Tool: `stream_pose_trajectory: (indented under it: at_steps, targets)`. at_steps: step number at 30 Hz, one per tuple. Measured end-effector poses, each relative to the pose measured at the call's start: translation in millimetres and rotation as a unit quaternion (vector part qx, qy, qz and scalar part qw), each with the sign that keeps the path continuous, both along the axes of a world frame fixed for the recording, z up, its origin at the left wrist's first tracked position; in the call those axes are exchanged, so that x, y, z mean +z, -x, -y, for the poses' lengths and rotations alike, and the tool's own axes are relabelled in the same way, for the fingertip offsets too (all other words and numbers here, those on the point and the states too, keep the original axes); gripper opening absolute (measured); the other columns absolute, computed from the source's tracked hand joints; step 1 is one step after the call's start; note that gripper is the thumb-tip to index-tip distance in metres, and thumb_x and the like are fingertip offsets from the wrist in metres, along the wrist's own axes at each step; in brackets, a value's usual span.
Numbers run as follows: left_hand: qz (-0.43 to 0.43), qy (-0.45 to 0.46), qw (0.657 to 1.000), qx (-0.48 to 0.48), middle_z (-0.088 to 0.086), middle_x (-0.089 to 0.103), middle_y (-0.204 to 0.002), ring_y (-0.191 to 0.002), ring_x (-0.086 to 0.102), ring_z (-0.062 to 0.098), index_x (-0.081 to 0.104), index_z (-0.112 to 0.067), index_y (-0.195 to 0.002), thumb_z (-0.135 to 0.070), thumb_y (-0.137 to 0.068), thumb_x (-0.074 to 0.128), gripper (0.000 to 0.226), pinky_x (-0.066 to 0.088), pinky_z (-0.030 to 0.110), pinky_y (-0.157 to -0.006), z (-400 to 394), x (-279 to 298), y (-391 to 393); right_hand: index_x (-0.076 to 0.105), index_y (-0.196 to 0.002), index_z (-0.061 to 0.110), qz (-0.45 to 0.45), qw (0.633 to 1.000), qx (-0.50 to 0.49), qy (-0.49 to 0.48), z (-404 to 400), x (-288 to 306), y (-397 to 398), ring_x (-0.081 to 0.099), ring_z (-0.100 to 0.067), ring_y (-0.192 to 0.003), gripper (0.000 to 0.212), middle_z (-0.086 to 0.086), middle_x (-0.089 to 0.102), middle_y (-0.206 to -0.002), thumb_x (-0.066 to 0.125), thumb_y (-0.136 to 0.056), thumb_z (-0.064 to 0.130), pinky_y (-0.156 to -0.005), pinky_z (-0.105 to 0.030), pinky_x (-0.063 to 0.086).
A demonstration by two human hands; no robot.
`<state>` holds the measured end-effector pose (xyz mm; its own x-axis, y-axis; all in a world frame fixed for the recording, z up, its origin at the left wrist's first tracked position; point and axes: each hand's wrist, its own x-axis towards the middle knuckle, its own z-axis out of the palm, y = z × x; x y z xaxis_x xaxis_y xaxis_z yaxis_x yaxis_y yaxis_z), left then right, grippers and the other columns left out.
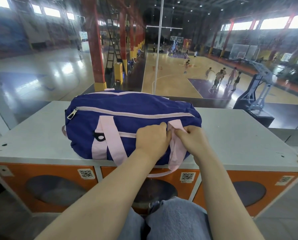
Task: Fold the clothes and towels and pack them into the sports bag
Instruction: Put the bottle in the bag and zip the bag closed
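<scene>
A dark blue sports bag [127, 108] with pink straps and pink zippers lies on a grey counter top [240, 135]. Its top zipper looks closed, with the metal pull [72, 113] at the left end. My left hand [151, 137] rests fisted on the bag's front side at the pocket zipper line, fingers curled; what it pinches is hidden. Right beside it, my right hand [191, 137] pinches the pink strap [176, 126] near its upper end. No clothes or towels show outside the bag.
The counter tops a row of orange lockers [54, 172] with QR stickers. Behind the bag a glass pane [214, 49] overlooks a basketball court with several players. My knees in blue jeans [170, 220] are below the front edge.
</scene>
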<state>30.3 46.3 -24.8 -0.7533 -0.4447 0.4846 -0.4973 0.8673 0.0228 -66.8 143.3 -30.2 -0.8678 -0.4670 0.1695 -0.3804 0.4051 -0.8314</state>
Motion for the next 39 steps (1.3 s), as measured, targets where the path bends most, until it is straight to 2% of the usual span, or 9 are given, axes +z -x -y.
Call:
stream_pose_trajectory:
  at_steps: [2,5,8,11,17,22,26,30,39]
  targets:
    - [-0.001,0.007,1.0,-0.004,-0.001,0.068,-0.095,-0.075,0.065,0.016,0.052,-0.021,-0.116,-0.038,-0.103,0.038,0.025,0.044,0.026,-0.061,-1,0,0,0.055,-0.076,0.029,0.008,1.0,-0.004,0.006,0,1,-1,0.06,-0.014,-0.081,0.02,0.006,0.06,-0.076,0.058,-0.093,0.039,-0.068,-0.026,0.048]
    - [-0.007,-0.001,1.0,-0.009,-0.001,0.067,-0.092,-0.07,0.06,0.015,0.047,-0.021,-0.12,-0.034,-0.103,0.038,0.023,0.044,0.027,-0.06,-3,0,0,0.058,-0.081,0.022,0.012,1.0,-0.014,-0.009,1,2,-2,0.06,-0.016,-0.079,0.019,0.003,0.06,-0.075,0.06,-0.091,0.039,-0.063,-0.026,0.047]
    - [-0.028,-0.033,0.999,-0.008,-0.003,0.065,-0.089,-0.064,0.053,0.012,0.047,-0.021,-0.119,-0.033,-0.104,0.036,0.022,0.047,0.027,-0.062,-3,0,-1,0.061,-0.095,0.018,-0.009,0.999,-0.023,-0.028,3,1,-5,0.061,-0.015,-0.079,0.04,0.002,0.065,-0.082,0.064,-0.084,0.056,-0.061,-0.024,0.046]
    - [-0.062,-0.08,0.995,-0.006,-0.005,0.065,-0.093,-0.066,0.053,0.009,0.048,-0.023,-0.116,-0.035,-0.104,0.036,0.021,0.048,0.026,-0.063,-2,1,-3,0.056,-0.109,0.017,-0.009,0.999,-0.032,-0.014,5,1,-8,0.06,-0.016,-0.084,0.052,0.002,0.065,-0.093,0.071,-0.078,0.056,-0.058,-0.022,0.042]
    - [-0.081,-0.122,0.989,-0.011,-0.004,0.065,-0.098,-0.069,0.051,0.008,0.045,-0.021,-0.117,-0.033,-0.103,0.042,0.019,0.043,0.024,-0.062,-3,3,-9,0.057,-0.093,0.019,-0.03,0.998,-0.007,-0.045,8,8,-17,0.051,-0.008,-0.069,0.022,0.01,0.053,-0.073,0.063,-0.091,0.04,-0.06,-0.023,0.039]
    - [-0.076,-0.15,0.986,-0.001,-0.001,0.065,-0.102,-0.075,0.058,0.012,0.045,-0.019,-0.115,-0.031,-0.102,0.045,0.017,0.046,0.025,-0.065,-2,5,-11,0.053,-0.096,0.02,-0.075,0.995,-0.003,-0.071,5,10,-22,0.043,-0.004,-0.065,0.014,0.007,0.054,-0.084,0.053,-0.098,0.033,-0.053,-0.015,0.028]
    - [-0.093,-0.191,0.977,0.009,-0.002,0.065,-0.108,-0.089,0.065,0.014,0.048,-0.02,-0.118,-0.035,-0.101,0.047,0.023,0.046,0.023,-0.069,0,9,-16,0.059,-0.105,0.014,-0.087,0.995,-0.011,-0.049,8,11,-24,0.05,-0.012,-0.079,0.018,0.0,0.062,-0.095,0.052,-0.098,0.03,-0.056,-0.014,0.032]
    - [-0.107,-0.209,0.972,0.01,-0.002,0.064,-0.104,-0.084,0.061,0.013,0.049,-0.019,-0.114,-0.034,-0.1,0.049,0.02,0.042,0.022,-0.064,3,11,-20,0.059,-0.11,0.013,-0.082,0.996,-0.015,-0.041,7,10,-24,0.05,-0.012,-0.082,0.021,-0.001,0.062,-0.099,0.051,-0.099,0.03,-0.059,-0.016,0.036]
    - [-0.124,-0.211,0.969,0.021,-0.007,0.056,-0.089,-0.073,0.051,0.008,0.048,-0.02,-0.105,-0.032,-0.099,0.051,0.014,0.038,0.02,-0.064,14,17,-39,0.057,-0.121,0.016,-0.076,0.996,-0.026,-0.043,8,8,-23,0.059,-0.018,-0.096,0.029,-0.005,0.065,-0.116,0.05,-0.099,0.035,-0.081,-0.027,0.048]
